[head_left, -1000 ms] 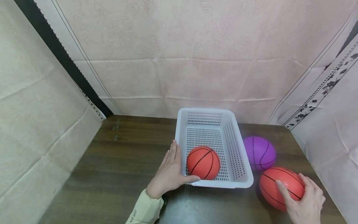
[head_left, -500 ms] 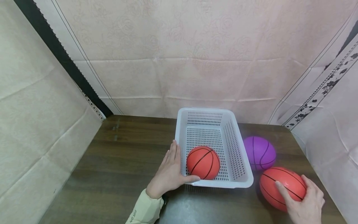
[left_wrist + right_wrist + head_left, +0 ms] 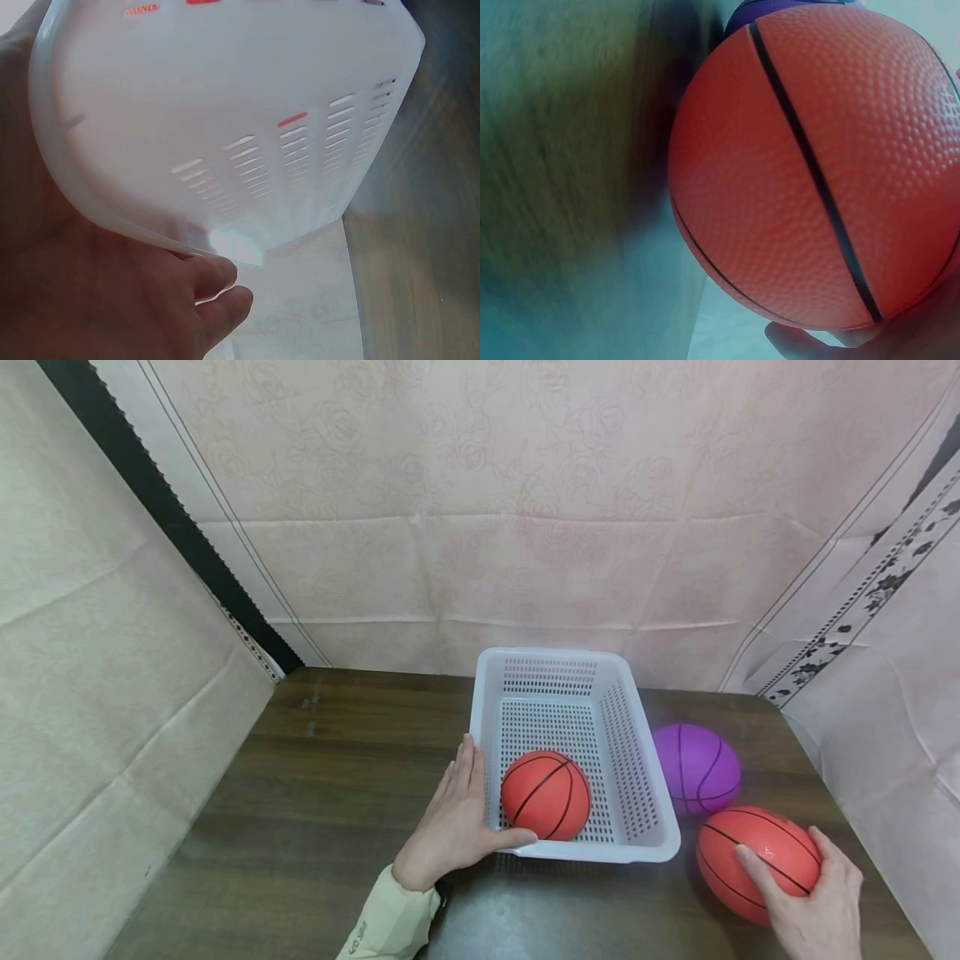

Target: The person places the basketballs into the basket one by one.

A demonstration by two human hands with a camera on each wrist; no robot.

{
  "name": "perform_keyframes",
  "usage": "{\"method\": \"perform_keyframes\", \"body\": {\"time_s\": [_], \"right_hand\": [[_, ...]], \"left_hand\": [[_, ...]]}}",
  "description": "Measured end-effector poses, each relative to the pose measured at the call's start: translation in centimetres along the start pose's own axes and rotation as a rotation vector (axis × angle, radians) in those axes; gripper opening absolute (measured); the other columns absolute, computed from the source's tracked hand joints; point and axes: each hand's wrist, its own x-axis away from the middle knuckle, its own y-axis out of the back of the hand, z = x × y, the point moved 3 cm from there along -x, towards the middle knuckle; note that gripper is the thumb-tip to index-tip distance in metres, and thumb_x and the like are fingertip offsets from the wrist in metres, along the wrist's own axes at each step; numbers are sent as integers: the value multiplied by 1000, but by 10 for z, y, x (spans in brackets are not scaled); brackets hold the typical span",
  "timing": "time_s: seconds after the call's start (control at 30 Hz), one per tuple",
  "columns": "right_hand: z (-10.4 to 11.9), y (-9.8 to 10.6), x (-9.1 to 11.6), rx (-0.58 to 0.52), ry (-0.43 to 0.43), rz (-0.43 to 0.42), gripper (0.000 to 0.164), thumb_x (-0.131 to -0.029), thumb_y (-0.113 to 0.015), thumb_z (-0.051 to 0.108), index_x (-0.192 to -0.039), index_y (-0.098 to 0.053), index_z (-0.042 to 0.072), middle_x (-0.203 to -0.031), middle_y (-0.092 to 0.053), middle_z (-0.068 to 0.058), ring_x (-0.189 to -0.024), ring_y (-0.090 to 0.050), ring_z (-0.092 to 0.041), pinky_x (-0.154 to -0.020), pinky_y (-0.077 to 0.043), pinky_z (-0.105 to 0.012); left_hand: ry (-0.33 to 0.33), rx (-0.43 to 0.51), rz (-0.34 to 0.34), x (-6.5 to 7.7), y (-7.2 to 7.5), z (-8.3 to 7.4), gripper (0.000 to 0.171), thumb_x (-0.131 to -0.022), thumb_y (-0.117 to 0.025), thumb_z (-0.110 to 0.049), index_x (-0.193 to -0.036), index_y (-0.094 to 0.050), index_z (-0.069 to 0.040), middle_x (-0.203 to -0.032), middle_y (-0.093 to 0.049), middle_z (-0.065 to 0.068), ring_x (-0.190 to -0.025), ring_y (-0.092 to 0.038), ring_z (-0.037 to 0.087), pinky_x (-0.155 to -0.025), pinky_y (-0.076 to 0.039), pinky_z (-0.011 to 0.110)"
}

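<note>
White is the basket point(image 3: 663, 852) on the tabletop point(image 3: 322, 835), one red ball point(image 3: 546, 795) in its near half. Along its left wall the left hand point(image 3: 459, 828) rests straight fingers, thumb on the rim. Right of the basket lie a purple ball point(image 3: 696, 770) and, held between thumb and curved fingers of the right hand point(image 3: 817, 906), a second red ball point(image 3: 772, 842).

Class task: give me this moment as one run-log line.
left hand: touching basket | right hand: gripping red ball | inside basket: second red ball | right of basket: purple ball
</note>
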Motion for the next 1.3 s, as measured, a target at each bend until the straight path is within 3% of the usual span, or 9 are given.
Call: {"method": "perform_keyframes", "body": {"time_s": [0.57,0.83,1.3], "right_hand": [[-2,0,-3,-3,-41,9,107,-80,-73,53,-156,-13,8,-151,-18,-30,-128,-27,-48,-93,-34,-71],[-4,0,-5,29,-65,56,119,-75,-76,56,-157,-2,10,-155,-10,-31,-127,-28,-51,-93,-33,-73],[-5,-2,-1,41,-114,32,117,-74,-75,60,-157,-9,11,-147,-21,-33,-119,-34,-53,-85,-39,-71]], "left_hand": [[-6,7,-7,-1,-2,0,133,-67,-61,-82,-154,-5,0,-162,11,13,-148,4,24,-117,-12,46],[-7,1,-2,0,-1,0,132,-68,-61,-82,-154,-5,1,-162,11,14,-148,3,27,-117,-13,48],[5,-16,-3,1,1,-2,132,-68,-60,-83,-154,-5,2,-162,10,14,-148,4,25,-117,-12,45]]}}
